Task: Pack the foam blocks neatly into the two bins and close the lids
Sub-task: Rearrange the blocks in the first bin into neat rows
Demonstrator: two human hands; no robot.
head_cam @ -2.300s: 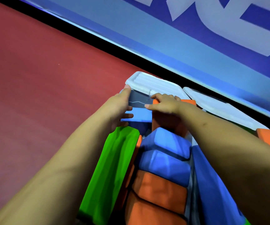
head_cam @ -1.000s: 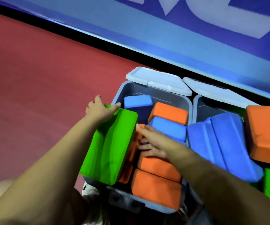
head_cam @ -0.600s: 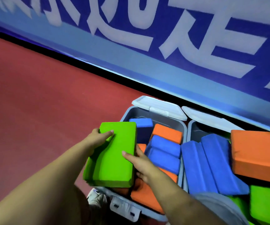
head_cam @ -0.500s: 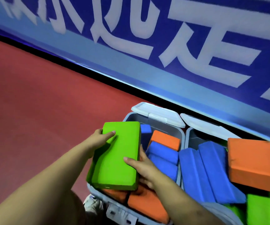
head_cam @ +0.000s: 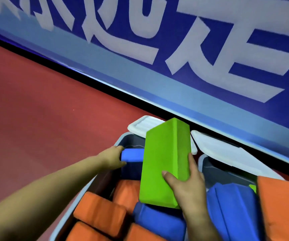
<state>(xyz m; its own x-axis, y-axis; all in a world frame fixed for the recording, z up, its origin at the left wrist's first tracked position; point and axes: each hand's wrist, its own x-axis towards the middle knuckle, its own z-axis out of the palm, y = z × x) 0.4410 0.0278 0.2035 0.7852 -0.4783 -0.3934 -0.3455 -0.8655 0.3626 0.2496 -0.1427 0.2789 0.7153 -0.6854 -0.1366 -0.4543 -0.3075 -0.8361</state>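
My right hand grips a green foam block and holds it lifted, tilted on end, above the left grey bin. My left hand grips the end of a blue block standing at the bin's far end. Orange blocks and another blue block lie packed in the left bin. The right bin holds blue blocks, with a large orange block on top. Both white lids hang open behind the bins.
The bins stand on a red floor close to a blue banner wall with large white characters. A small piece of another green block shows in the right bin.
My right hand has lifted the green block off the left bin and tilted it upright. My left hand let go of it and moved to the blue block at the bin's far end.
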